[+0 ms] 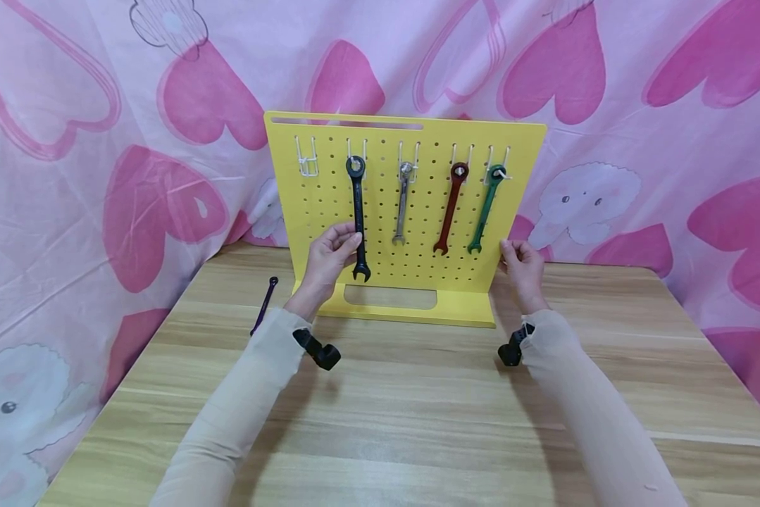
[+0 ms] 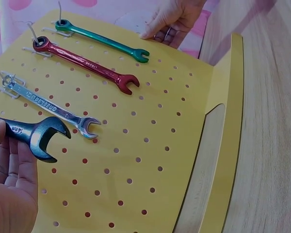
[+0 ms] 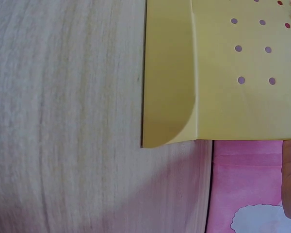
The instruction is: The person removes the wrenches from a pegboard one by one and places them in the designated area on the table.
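One black wrench, left hand pinching; right hand, perhaps partly behind pegboard

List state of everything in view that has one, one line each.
Black wrench: open end down, held in left grip
Silver wrench: hanging
Red wrench: hanging
Green wrench: hanging
Purple wrench: lying on table
Leftmost hook: bare
Pegboard: standing on table
Left grip: pinching black wrench
Right grip: holding pegboard's right edge

Rm in frt, pegbd behind
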